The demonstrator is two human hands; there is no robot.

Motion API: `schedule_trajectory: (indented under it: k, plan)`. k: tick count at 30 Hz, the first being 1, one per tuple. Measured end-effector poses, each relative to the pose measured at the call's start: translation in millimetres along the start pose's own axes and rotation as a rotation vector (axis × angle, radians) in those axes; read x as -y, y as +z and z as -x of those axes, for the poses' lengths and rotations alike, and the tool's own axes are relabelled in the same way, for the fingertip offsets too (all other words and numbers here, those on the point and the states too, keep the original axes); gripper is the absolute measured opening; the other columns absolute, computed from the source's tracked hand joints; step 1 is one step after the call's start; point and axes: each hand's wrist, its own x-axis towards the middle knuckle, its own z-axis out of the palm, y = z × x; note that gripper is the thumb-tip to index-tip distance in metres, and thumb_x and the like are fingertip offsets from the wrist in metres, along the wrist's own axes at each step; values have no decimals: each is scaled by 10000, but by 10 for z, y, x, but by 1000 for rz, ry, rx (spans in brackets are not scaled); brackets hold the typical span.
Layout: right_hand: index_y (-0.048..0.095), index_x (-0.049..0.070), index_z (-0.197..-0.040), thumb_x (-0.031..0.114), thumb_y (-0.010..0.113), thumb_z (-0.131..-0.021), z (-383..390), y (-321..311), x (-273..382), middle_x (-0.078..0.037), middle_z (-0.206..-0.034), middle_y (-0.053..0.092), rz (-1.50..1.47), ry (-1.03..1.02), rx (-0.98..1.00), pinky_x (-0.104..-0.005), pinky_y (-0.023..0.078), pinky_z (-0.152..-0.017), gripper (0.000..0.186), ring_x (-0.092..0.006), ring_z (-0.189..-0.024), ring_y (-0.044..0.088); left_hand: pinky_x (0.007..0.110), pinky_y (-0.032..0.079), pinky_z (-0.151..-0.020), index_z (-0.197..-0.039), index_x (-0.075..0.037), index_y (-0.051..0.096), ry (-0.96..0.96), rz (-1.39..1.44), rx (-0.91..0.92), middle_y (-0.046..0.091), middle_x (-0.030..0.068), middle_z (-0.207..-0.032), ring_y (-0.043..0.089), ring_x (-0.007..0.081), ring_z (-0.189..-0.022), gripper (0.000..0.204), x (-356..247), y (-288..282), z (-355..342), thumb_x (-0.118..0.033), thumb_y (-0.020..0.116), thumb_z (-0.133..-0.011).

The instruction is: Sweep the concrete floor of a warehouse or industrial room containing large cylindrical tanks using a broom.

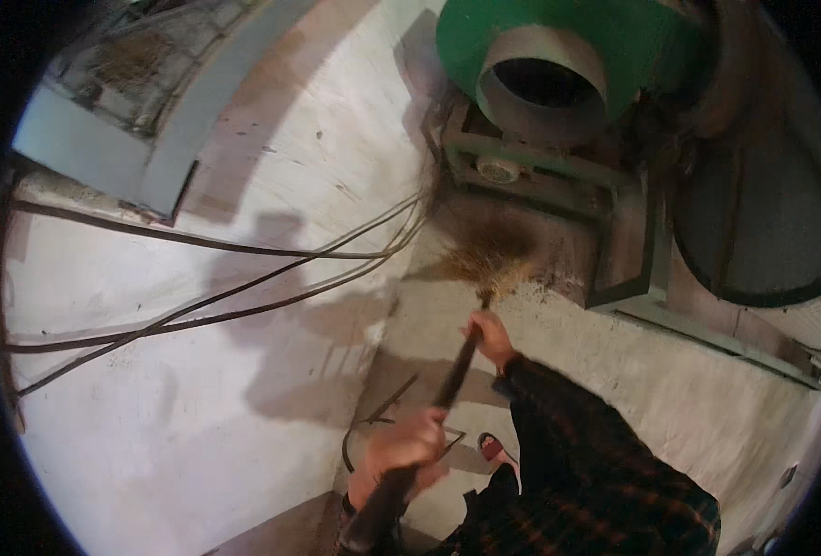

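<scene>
A long broom (458, 372) with a dark handle and straw-coloured bristles slants away from me, its bristle end over the floor by the green machine. My left hand (399, 456) is closed round the thick near part of the handle, slightly blurred. Further down, close to the bristles, my right hand (491, 339) grips the same handle. The bristles (492, 267) are smeared by motion, so I cannot tell whether they touch the floor.
A green machine (470, 28) with a round metal duct (542, 88) stands on a green frame (531, 185) ahead. Dark cables (216, 243) run along the white wall (132, 445). A large dark wheel-like disc (753, 227) is at right. My sandalled foot (494, 449) shows below.
</scene>
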Motion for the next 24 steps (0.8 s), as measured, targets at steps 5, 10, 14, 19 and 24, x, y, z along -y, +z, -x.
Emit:
schedule_trajectory:
  k: [5, 10, 14, 19, 24]
  plan:
    - [467, 75, -711, 102, 712, -719, 383, -275, 864, -105, -682, 476, -345, 199, 111, -391, 366, -638, 246, -318, -679, 468, 513, 456, -768, -709, 10, 522, 92, 216, -24, 521, 137, -619, 552, 295, -609, 178, -531, -84, 548, -84, 665, -758]
    - [468, 86, -729, 89, 690, -729, -46, -36, 1181, -101, -720, 487, -93, -81, 113, -393, 368, -672, 222, -314, -696, 472, 537, 440, -770, -686, 9, 507, 134, 115, 52, 510, 135, -559, 539, 290, -523, 272, -924, -175, 530, -172, 678, -796]
    - [484, 57, -742, 83, 662, -748, -820, 178, 522, -115, -705, 479, -92, -255, 72, -418, 384, -654, 181, -336, -688, 469, 509, 424, -841, -573, -25, 473, -80, -67, -226, 513, 87, -568, 561, 281, -588, 254, -375, -124, 345, -104, 682, -695]
    - [473, 31, -747, 89, 651, -784, -230, 127, -335, -112, -677, 453, -139, 86, 141, -418, 387, -627, 191, -320, -674, 461, 516, 369, -944, -652, -11, 488, -80, 41, 37, 527, 98, -682, 562, 285, -702, 168, 183, -145, 56, -4, 641, -718]
    - [458, 57, -745, 100, 682, -767, 145, 122, 778, -102, -700, 433, -198, 18, 202, -394, 374, -659, 229, -315, -696, 455, 530, 413, -860, -676, -2, 510, 18, 11, -48, 522, 107, -593, 549, 268, -578, 234, -517, -216, 722, -140, 655, -795]
